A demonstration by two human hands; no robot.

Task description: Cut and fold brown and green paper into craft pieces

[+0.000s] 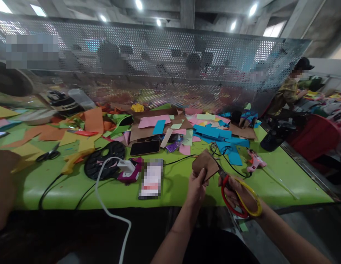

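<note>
Lower right of centre, left hand [196, 187] pinches matte brown paper [205, 164]; right hand [238, 194] grips glossy red-yellow looped scissors [236, 196].

The table [187, 185] is bright lime green. The paper piece [205, 164] is brown, and the scissors [240, 200] have one red handle loop and one yellow. The blue paper scraps [214, 132] are turquoise, the pink paper scraps [153, 121] pale, the orange sheet [93, 120] dull. The phone [145, 147] is glossy black, the charger [126, 165] and its cable [104, 209] white, the glue gun [255, 161] pink. The screen [159, 55] is grey metal, patterned all over with round holes.
</note>
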